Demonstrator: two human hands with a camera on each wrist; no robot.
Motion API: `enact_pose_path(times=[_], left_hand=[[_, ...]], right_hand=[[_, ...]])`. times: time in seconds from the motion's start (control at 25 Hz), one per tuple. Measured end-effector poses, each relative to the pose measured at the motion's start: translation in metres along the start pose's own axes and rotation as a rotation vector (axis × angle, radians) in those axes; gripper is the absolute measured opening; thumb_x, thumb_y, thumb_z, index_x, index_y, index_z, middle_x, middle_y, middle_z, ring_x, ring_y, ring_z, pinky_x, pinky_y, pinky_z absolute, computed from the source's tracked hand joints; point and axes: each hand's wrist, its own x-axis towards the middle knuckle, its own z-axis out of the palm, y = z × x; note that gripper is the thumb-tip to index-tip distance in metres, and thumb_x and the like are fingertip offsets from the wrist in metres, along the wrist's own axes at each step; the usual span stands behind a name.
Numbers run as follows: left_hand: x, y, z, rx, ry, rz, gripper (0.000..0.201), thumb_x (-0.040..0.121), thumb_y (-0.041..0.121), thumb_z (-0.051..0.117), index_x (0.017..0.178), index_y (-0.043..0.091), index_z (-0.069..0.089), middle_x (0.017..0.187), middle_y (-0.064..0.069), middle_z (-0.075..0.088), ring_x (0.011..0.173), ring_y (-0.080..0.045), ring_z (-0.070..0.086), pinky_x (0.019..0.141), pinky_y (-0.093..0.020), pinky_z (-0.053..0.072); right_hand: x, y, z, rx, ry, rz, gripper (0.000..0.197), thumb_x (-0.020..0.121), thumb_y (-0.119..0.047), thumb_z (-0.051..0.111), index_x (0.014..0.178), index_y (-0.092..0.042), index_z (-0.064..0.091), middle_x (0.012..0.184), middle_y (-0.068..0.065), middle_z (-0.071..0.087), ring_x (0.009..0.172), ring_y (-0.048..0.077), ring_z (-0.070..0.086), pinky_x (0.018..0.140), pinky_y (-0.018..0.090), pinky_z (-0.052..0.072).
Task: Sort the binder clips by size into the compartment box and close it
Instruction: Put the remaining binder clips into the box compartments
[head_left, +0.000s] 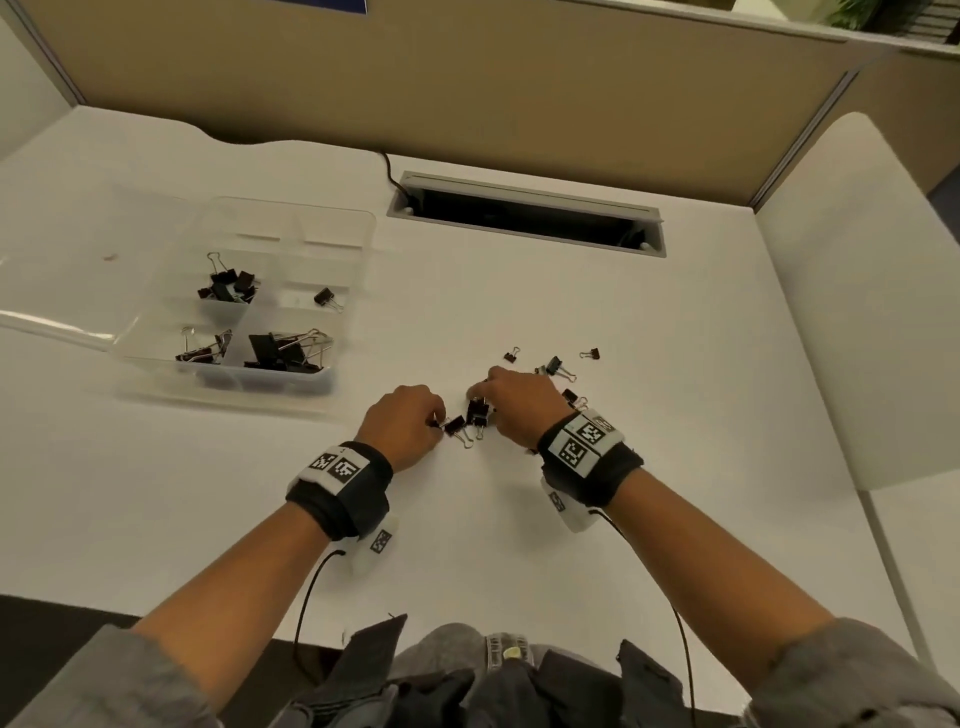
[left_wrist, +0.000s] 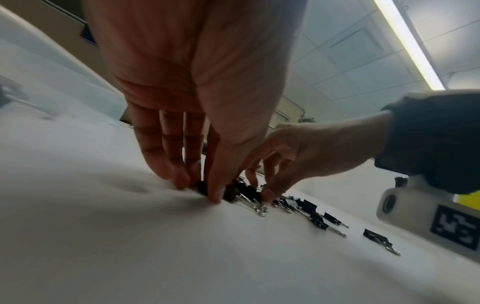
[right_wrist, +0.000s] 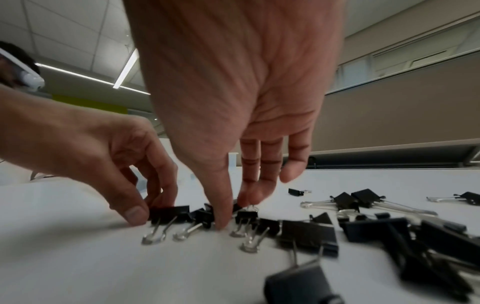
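Observation:
The clear compartment box (head_left: 363, 234) stands open at the left of the white desk, with black binder clips (head_left: 228, 286) grouped in several of its compartments. Its lid (head_left: 52, 291) lies flat to the left. My left hand (head_left: 439, 421) pinches a black binder clip (head_left: 454, 425) that lies on the desk; in the left wrist view my left hand (left_wrist: 200, 191) has thumb and fingers down on this clip (left_wrist: 201, 187). Just to its right, my right hand (head_left: 480, 395) pinches another clip (head_left: 478, 413). In the right wrist view the right hand (right_wrist: 233, 209) closes thumb and forefinger around that small clip (right_wrist: 245, 214).
More loose clips (head_left: 558, 366) of mixed sizes lie scattered behind and to the right of my right hand. A cable slot (head_left: 524, 218) is cut into the desk at the back, below a tan partition (head_left: 467, 78). The desk edge runs along the right.

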Motion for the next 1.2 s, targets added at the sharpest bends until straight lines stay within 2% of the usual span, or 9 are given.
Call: enact_pose_path(times=[0.08, 0.16, 0.32, 0.48, 0.6, 0.76, 0.92, 1.04, 1.2], left_hand=[[-0.006, -0.001, 0.001, -0.032, 0.015, -0.035, 0.019, 0.086, 0.022, 0.063, 0.104, 0.019, 0.068, 0.102, -0.001, 0.063, 0.094, -0.022, 0.06, 0.077, -0.031, 0.048], [-0.011, -0.002, 0.002, -0.048, 0.028, -0.06, 0.02, 0.086, 0.024, 0.064, 0.105, 0.02, 0.067, 0.104, 0.0, 0.063, 0.096, -0.022, 0.06, 0.079, -0.033, 0.049], [-0.012, 0.0, -0.003, -0.031, 0.035, -0.071, 0.03, 0.087, 0.035, 0.063, 0.115, 0.023, 0.061, 0.112, 0.004, 0.059, 0.103, -0.019, 0.057, 0.085, -0.034, 0.047], [0.002, 0.011, -0.008, -0.025, 0.038, -0.028, 0.033, 0.087, 0.04, 0.062, 0.117, 0.025, 0.059, 0.114, 0.004, 0.059, 0.106, -0.019, 0.056, 0.087, -0.034, 0.046], [0.017, 0.026, -0.007, -0.002, 0.02, 0.036, 0.036, 0.088, 0.038, 0.06, 0.121, 0.024, 0.058, 0.118, 0.003, 0.057, 0.109, -0.019, 0.055, 0.087, -0.034, 0.045], [0.034, 0.043, -0.002, 0.077, -0.035, 0.13, 0.042, 0.091, 0.032, 0.056, 0.132, 0.023, 0.051, 0.13, 0.001, 0.05, 0.119, -0.022, 0.049, 0.089, -0.036, 0.044], [0.04, 0.059, 0.001, 0.137, -0.077, 0.216, 0.048, 0.092, 0.028, 0.054, 0.139, 0.026, 0.045, 0.145, 0.001, 0.039, 0.13, -0.023, 0.04, 0.098, -0.038, 0.043], [0.039, 0.076, 0.008, 0.121, -0.092, 0.301, 0.04, 0.092, 0.028, 0.054, 0.132, 0.024, 0.054, 0.138, -0.001, 0.046, 0.127, -0.023, 0.042, 0.099, -0.036, 0.039], [0.036, 0.09, 0.02, 0.13, -0.063, 0.332, 0.029, 0.091, 0.029, 0.057, 0.117, 0.02, 0.063, 0.118, -0.002, 0.057, 0.114, -0.022, 0.047, 0.09, -0.033, 0.038]], right_hand=[[-0.001, 0.003, 0.001, -0.029, 0.026, -0.021, 0.028, 0.093, -0.017, 0.058, 0.121, -0.017, 0.061, 0.108, 0.003, 0.058, 0.091, 0.023, 0.063, 0.064, 0.03, 0.041], [-0.006, 0.012, 0.0, 0.018, 0.046, -0.032, 0.031, 0.092, -0.025, 0.062, 0.121, -0.015, 0.06, 0.116, 0.003, 0.055, 0.097, 0.023, 0.06, 0.067, 0.029, 0.038], [-0.023, 0.041, -0.006, 0.209, 0.11, 0.045, 0.035, 0.086, -0.04, 0.068, 0.116, -0.023, 0.059, 0.135, -0.003, 0.048, 0.118, 0.019, 0.05, 0.085, 0.031, 0.041], [-0.045, 0.074, -0.01, 0.567, 0.215, 0.223, 0.031, 0.079, -0.039, 0.076, 0.102, -0.022, 0.064, 0.101, -0.007, 0.069, 0.093, 0.011, 0.065, 0.084, 0.033, 0.053], [-0.061, 0.095, -0.001, 0.744, 0.295, 0.314, 0.03, 0.073, -0.035, 0.083, 0.093, -0.016, 0.072, 0.085, -0.004, 0.073, 0.082, 0.01, 0.069, 0.081, 0.032, 0.057], [-0.087, 0.11, 0.016, 0.811, 0.371, 0.381, 0.027, 0.072, -0.03, 0.084, 0.092, -0.014, 0.076, 0.083, -0.003, 0.074, 0.079, 0.005, 0.069, 0.077, 0.021, 0.055], [-0.108, 0.119, 0.031, 0.88, 0.411, 0.409, 0.011, 0.078, -0.019, 0.08, 0.087, -0.012, 0.078, 0.076, 0.0, 0.075, 0.069, 0.006, 0.07, 0.071, 0.02, 0.053], [-0.115, 0.123, 0.038, 0.932, 0.438, 0.421, 0.009, 0.086, -0.013, 0.071, 0.093, -0.012, 0.077, 0.078, -0.001, 0.075, 0.07, 0.003, 0.07, 0.074, 0.02, 0.055], [-0.115, 0.123, 0.041, 0.955, 0.444, 0.413, 0.017, 0.092, -0.014, 0.063, 0.104, -0.01, 0.074, 0.084, -0.002, 0.075, 0.074, -0.001, 0.069, 0.072, 0.013, 0.05]])
